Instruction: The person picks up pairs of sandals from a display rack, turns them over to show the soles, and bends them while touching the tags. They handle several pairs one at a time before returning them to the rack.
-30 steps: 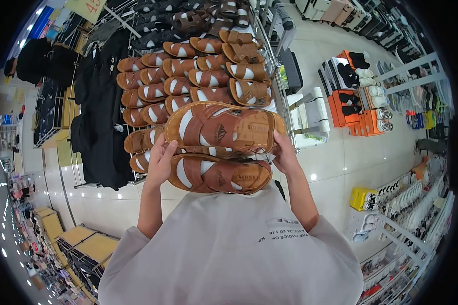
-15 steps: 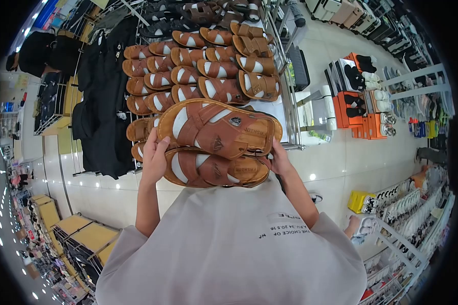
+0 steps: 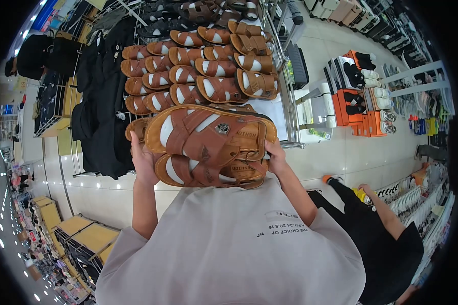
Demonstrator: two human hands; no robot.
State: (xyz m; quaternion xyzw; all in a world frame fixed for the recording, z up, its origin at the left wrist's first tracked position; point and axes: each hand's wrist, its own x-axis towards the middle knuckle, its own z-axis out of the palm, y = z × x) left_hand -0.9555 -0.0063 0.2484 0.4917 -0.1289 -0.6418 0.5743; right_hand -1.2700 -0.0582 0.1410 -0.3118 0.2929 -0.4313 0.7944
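Observation:
Between my hands is a pair of brown strappy sandals, one above the other in view. The upper sandal [image 3: 198, 134] has crossed straps, a small metal badge and white stuffing. Below it, nearer my shirt, the second sandal [image 3: 208, 173] is partly covered. My left hand [image 3: 145, 160] grips the toe end at the left, its fingers partly hidden. At the heel end, my right hand [image 3: 276, 155] is closed round the edge. Just beyond the pair, rows of similar brown sandals [image 3: 185, 76] lie on a display rack [image 3: 285, 119].
Black clothes [image 3: 99, 112] hang left of the rack. Shoe boxes [image 3: 348, 107] with shoes on top stand on the floor to the right, with suitcases [image 3: 336, 15] behind. A person in black [image 3: 381, 239] is close by on my right, near shelves of shoes [image 3: 417, 203].
The sandal pair has shifted slightly left and the upper one looks larger, closer to the camera. A person in black has come into view at the lower right.

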